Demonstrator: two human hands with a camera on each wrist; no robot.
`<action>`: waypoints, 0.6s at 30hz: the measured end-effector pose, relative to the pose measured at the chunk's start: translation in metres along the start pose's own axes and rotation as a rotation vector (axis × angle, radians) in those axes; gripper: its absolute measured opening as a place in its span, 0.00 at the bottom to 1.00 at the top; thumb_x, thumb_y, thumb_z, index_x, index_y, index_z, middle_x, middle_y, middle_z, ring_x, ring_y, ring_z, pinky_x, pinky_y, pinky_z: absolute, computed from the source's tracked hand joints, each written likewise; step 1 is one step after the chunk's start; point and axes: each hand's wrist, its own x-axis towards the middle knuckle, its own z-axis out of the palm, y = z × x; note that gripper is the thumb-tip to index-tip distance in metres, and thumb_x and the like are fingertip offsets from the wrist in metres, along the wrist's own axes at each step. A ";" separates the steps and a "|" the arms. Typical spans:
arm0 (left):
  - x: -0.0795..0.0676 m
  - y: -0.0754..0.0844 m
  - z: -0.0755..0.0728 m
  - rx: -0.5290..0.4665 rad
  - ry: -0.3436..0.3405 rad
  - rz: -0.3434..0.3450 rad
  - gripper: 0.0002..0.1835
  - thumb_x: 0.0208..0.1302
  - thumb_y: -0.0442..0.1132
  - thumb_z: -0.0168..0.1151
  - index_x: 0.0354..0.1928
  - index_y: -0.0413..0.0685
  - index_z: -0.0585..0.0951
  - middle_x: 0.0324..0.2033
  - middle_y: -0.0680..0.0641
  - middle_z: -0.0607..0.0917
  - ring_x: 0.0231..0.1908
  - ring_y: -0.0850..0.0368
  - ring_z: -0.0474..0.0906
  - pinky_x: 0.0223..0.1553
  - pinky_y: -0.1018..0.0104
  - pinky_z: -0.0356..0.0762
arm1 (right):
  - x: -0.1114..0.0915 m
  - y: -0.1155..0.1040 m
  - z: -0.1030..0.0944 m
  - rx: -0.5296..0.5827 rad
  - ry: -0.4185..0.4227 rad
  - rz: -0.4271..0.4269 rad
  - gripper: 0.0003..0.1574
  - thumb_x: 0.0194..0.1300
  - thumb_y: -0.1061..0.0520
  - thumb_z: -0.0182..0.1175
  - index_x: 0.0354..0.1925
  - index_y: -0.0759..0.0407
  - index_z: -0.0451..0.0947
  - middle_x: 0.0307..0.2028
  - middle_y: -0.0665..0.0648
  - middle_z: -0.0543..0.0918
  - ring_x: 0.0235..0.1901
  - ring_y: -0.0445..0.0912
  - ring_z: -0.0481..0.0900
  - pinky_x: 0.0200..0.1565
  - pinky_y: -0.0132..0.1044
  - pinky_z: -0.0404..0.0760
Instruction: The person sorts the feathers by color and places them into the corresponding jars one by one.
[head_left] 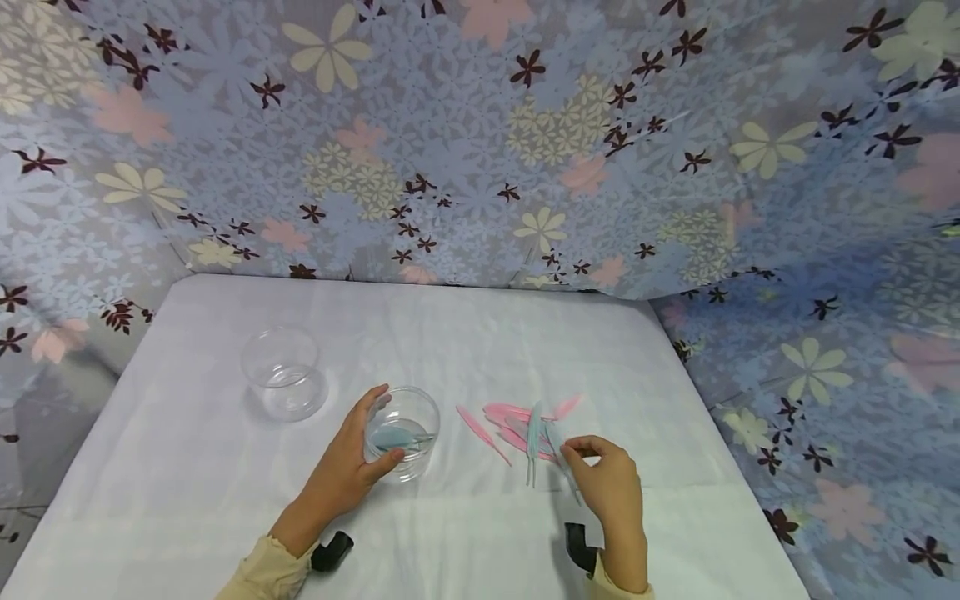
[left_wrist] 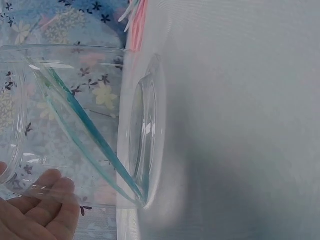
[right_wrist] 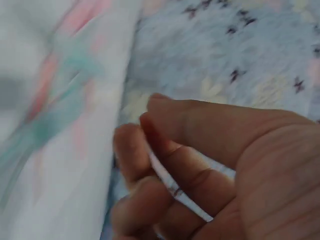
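My left hand grips a clear round cup on the table, thumb on the near side and fingers round the far side. Inside lean slender teal feather-shaped pieces, their thin ends crossing the cup. To the right lies a loose pile of pink feather-shaped pieces with teal ones on top. My right hand is at the pile's right edge, fingertips beside a thin teal piece. In the right wrist view its thumb and fingers are loosely bent, with nothing showing between them.
Another clear cup stands farther back on the left. A white cloth covers the table. Floral fabric hangs behind it and on its right side. Black camera mounts sit at both wrists.
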 end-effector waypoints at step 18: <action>-0.001 0.000 -0.002 0.006 -0.004 -0.013 0.47 0.63 0.49 0.68 0.78 0.62 0.52 0.70 0.43 0.70 0.69 0.42 0.67 0.65 0.37 0.65 | -0.014 0.045 -0.001 -0.190 -0.195 0.170 0.17 0.56 0.46 0.74 0.37 0.57 0.86 0.32 0.52 0.86 0.30 0.46 0.80 0.30 0.42 0.76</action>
